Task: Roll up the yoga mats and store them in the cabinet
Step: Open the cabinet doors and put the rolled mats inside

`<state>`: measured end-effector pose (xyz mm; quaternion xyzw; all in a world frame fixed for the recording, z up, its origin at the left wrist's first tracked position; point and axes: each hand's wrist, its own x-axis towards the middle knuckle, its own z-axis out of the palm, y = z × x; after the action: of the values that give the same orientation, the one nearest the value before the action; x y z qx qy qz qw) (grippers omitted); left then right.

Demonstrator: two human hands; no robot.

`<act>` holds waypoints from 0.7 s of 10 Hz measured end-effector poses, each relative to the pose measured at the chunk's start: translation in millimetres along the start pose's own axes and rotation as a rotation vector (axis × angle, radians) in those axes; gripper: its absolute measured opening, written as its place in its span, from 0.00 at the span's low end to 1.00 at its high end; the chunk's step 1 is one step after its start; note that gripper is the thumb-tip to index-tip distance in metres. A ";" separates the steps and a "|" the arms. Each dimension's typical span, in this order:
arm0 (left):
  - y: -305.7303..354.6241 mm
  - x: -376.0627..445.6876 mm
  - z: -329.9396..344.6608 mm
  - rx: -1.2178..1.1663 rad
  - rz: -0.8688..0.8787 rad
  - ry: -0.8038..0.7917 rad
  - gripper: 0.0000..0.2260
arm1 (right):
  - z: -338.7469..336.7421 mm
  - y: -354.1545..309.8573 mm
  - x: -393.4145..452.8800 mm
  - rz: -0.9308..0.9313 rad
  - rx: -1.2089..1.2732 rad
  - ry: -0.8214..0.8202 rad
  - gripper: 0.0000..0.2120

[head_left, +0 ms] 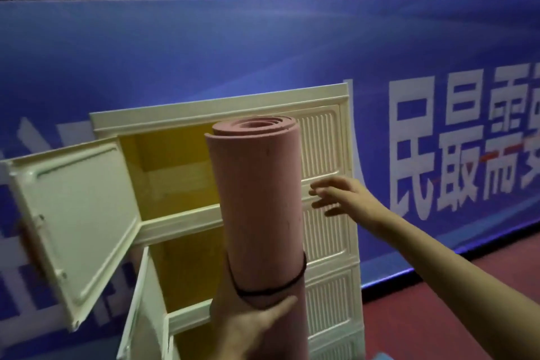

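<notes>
A rolled pink yoga mat (260, 199) stands upright in front of me, bound near its lower end by a black band (263, 291). My left hand (248, 324) grips the roll low down, thumb across its front. My right hand (336, 196) hovers with fingers spread just right of the roll, in front of the cabinet's ribbed right side, touching nothing I can see. The cream plastic cabinet (222, 105) stands behind the mat. Its top left door (73, 219) hangs wide open, showing a yellow compartment (172, 166). A lower door (140, 301) is also open.
A blue banner (263, 47) with large white characters runs behind the cabinet. Red floor (438, 316) lies to the right. A small light blue corner (382, 356) shows at the bottom edge. Dark railings stand above the banner.
</notes>
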<state>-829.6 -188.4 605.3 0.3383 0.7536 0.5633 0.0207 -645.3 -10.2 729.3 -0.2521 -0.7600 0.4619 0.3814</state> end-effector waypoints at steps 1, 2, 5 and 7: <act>-16.1 24.2 -30.5 0.183 0.026 -0.094 0.73 | 32.1 -13.7 62.9 -0.033 -0.153 0.136 0.08; -13.8 44.2 -48.9 0.156 -0.022 -0.166 0.72 | 65.8 -14.8 107.3 -0.044 -0.303 0.127 0.09; 19.0 95.5 -102.3 0.299 -0.113 -0.186 0.44 | 124.1 -11.3 166.7 -0.040 -0.736 0.247 0.30; 36.2 115.4 -107.2 0.360 -0.136 -0.208 0.43 | 123.5 -12.8 193.2 0.021 -0.889 0.233 0.26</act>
<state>-945.0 -211.4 716.1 0.3412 0.8569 0.3789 0.0754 -858.5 63.2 772.9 -0.4491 -0.8340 0.0636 0.3143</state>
